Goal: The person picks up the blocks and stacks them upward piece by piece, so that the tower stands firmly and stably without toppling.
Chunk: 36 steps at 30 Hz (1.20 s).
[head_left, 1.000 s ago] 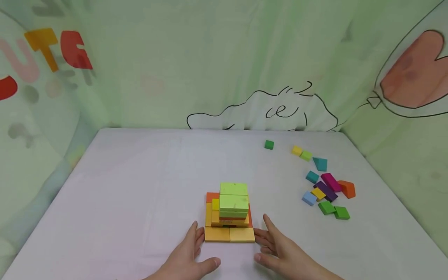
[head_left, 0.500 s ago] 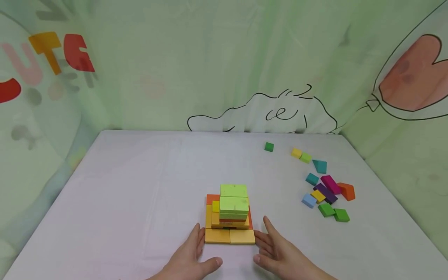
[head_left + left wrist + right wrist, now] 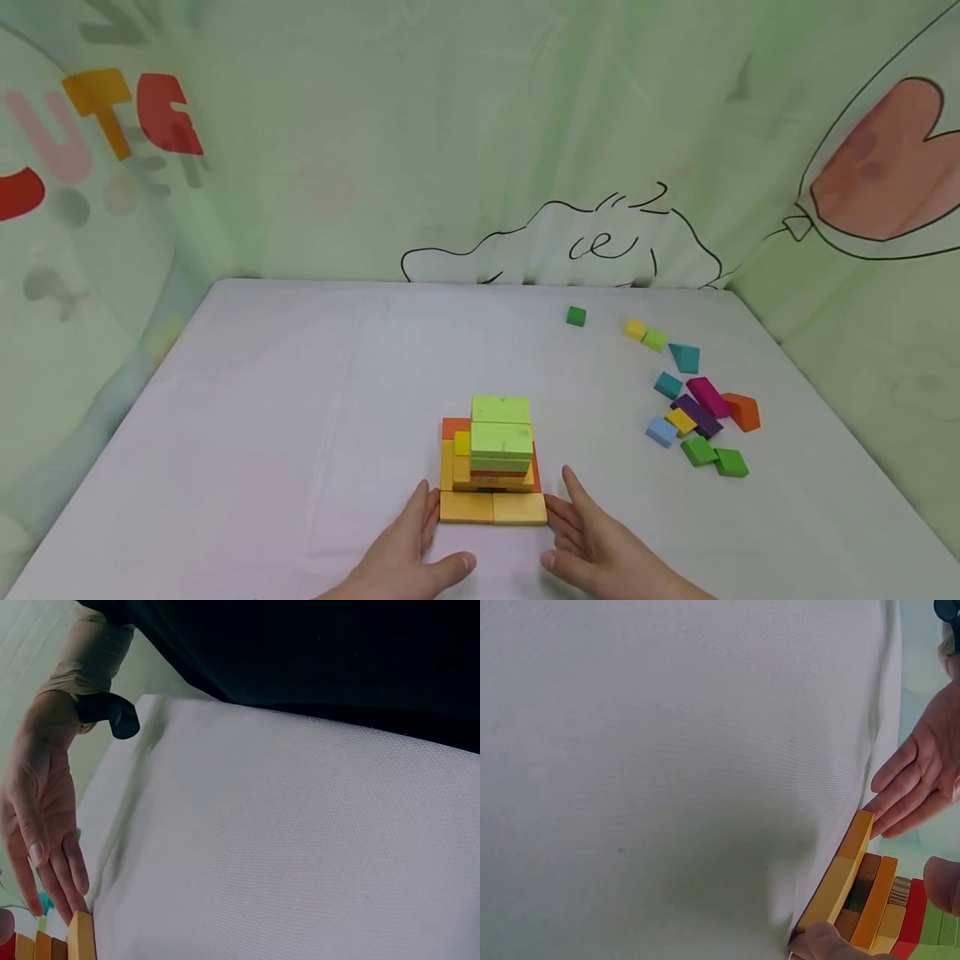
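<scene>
A stepped stack of toy building blocks stands near the front of the table, topped by light green blocks (image 3: 501, 440). Along its front lie an orange-yellow block (image 3: 467, 507) and a pale yellow block (image 3: 519, 508), end to end. My left hand (image 3: 405, 542) is at the left end of this row, fingertips against it, thumb held apart. At the right end, my right hand (image 3: 603, 546) touches the pale yellow block with its fingers, thumb also apart. Both hands have extended fingers. In the right wrist view, a red block (image 3: 911, 919) shows beneath the green ones.
Loose blocks lie on the right of the white table (image 3: 262, 417), among them a purple block (image 3: 697, 415), a magenta block (image 3: 707, 397), an orange block (image 3: 742, 412) and a blue block (image 3: 662, 431). A dark green block (image 3: 576, 316) sits farther back. Patterned curtains (image 3: 337, 142) surround the table.
The head view has tilted slightly, so the scene appears a little lower. Both hands stay beside the front row, and the stack looks the same.
</scene>
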Available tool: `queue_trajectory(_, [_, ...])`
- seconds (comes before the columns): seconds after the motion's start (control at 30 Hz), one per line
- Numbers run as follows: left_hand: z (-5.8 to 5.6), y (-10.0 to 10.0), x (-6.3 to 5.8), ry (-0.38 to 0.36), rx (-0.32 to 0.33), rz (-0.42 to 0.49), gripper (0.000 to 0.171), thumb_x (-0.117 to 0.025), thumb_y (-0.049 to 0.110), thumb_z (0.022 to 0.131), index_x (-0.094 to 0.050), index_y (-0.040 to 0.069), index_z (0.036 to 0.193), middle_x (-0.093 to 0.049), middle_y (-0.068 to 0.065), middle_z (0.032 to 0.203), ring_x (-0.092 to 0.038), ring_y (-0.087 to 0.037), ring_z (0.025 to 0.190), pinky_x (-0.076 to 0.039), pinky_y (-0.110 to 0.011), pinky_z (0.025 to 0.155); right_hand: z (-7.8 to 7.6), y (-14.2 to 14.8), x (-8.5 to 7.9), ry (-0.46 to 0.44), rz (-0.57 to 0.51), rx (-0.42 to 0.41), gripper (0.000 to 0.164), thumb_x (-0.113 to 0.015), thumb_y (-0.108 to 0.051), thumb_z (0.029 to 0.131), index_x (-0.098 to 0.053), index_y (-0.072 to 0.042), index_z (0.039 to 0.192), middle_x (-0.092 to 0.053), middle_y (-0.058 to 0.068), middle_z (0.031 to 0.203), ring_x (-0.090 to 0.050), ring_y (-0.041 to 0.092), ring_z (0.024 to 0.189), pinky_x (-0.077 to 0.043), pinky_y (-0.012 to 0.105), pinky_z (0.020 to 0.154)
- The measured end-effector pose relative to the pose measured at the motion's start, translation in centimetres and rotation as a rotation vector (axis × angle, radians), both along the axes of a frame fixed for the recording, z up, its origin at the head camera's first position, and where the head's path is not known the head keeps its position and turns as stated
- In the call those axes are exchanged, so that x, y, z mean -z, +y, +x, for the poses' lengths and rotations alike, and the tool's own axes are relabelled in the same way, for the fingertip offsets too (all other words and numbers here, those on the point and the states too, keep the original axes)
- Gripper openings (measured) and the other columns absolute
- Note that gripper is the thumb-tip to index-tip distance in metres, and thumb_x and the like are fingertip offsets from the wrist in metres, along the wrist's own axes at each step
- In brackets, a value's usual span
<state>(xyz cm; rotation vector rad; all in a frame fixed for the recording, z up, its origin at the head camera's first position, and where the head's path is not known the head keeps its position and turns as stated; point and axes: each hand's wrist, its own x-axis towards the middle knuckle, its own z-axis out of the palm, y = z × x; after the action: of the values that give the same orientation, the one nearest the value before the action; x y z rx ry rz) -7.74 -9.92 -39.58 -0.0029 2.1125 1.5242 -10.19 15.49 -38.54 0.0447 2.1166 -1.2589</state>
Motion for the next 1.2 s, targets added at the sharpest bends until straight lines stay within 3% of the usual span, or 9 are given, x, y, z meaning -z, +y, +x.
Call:
queue_trajectory(0.37, [0.0,-0.2,0.2,-0.002,0.007,0.002,0.108,-0.075,0.027,0.091,-0.001,-0.021,0.153,-0.017,-0.040,0.161,-0.024,-0.053,0.150,-0.022,-0.066,0.121,-0.1,0.3,0.2,0.005,-0.022,-0.045,0.110,-0.074,-0.028,0.095,0.008,0.009,0.159,-0.031,0.034,0.160,-0.041,0.047,0.145,-0.052,0.047,0.107])
queue_trajectory(0.47, [0.1,-0.5,-0.4,0.033,-0.020,-0.040,0.111,-0.076,0.031,0.090,0.000,-0.017,0.156,-0.015,-0.040,0.162,-0.023,-0.053,0.151,-0.022,-0.067,0.121,-0.1,0.3,0.1,0.011,0.011,-0.033,0.111,-0.075,-0.029,0.093,0.006,0.007,0.160,-0.032,0.032,0.160,-0.042,0.047,0.145,-0.053,0.048,0.106])
queue_trajectory(0.53, [0.0,-0.7,-1.5,0.115,-0.046,-0.079,0.113,-0.077,0.035,0.089,-0.001,-0.009,0.160,-0.017,-0.035,0.164,-0.025,-0.051,0.152,-0.024,-0.068,0.120,-0.2,0.4,-0.1,0.026,0.047,-0.024,0.111,-0.076,-0.031,0.093,0.004,0.005,0.161,-0.034,0.031,0.160,-0.042,0.046,0.145,-0.053,0.048,0.106])
queue_trajectory(0.63, [-1.1,-0.8,-3.7,0.343,-0.038,-0.129,0.105,-0.080,0.036,0.087,-0.014,0.005,0.163,-0.024,-0.021,0.168,-0.027,-0.041,0.154,-0.027,-0.066,0.121,-0.3,0.6,-0.4,0.061,0.079,0.000,0.112,-0.077,-0.033,0.092,0.002,0.003,0.162,-0.035,0.029,0.160,-0.041,0.045,0.146,-0.053,0.048,0.106])
queue_trajectory(0.73, [-3.6,-0.3,-5.2,0.566,0.041,-0.165,0.089,-0.082,0.035,0.087,-0.034,0.012,0.158,-0.030,-0.007,0.168,-0.027,-0.032,0.156,-0.030,-0.064,0.121,-0.4,0.9,-0.8,0.096,0.061,0.008,0.112,-0.076,-0.035,0.092,0.003,0.002,0.162,-0.034,0.029,0.161,-0.039,0.044,0.147,-0.052,0.047,0.107])
queue_trajectory(0.8, [-5.5,0.3,-5.8,0.640,0.101,-0.190,0.079,-0.081,0.037,0.087,-0.045,0.012,0.152,-0.035,-0.004,0.166,-0.030,-0.031,0.155,-0.033,-0.063,0.120,-0.5,1.1,-1.0,0.106,0.027,0.007,0.112,-0.075,-0.036,0.093,0.005,0.001,0.162,-0.032,0.029,0.162,-0.037,0.045,0.149,-0.052,0.046,0.107])
queue_trajectory(0.87, [-7.0,0.7,-6.0,0.635,0.154,-0.203,0.075,-0.081,0.041,0.086,-0.051,0.013,0.148,-0.039,-0.003,0.164,-0.035,-0.032,0.153,-0.035,-0.063,0.119,-0.6,1.2,-1.1,0.111,0.005,-0.002,0.112,-0.074,-0.038,0.094,0.007,0.000,0.162,-0.031,0.029,0.162,-0.036,0.045,0.149,-0.052,0.045,0.107])
queue_trajectory(0.97, [-8.2,1.0,-5.9,0.596,0.221,-0.220,0.071,-0.082,0.044,0.084,-0.057,0.015,0.144,-0.044,-0.002,0.161,-0.040,-0.032,0.149,-0.037,-0.062,0.118,-0.7,1.3,-1.3,0.129,0.002,-0.015,0.111,-0.073,-0.038,0.095,0.007,0.000,0.162,-0.030,0.030,0.163,-0.036,0.045,0.149,-0.052,0.046,0.107])
queue_trajectory(1.2, [-8.5,0.9,-5.1,0.571,0.244,-0.210,0.070,-0.083,0.042,0.084,-0.056,0.016,0.143,-0.047,-0.004,0.158,-0.042,-0.032,0.147,-0.037,-0.062,0.118,-0.9,1.4,-1.7,0.173,0.072,0.013,0.112,-0.076,-0.036,0.092,0.003,-0.002,0.163,-0.035,0.026,0.162,-0.041,0.043,0.147,-0.053,0.049,0.106])
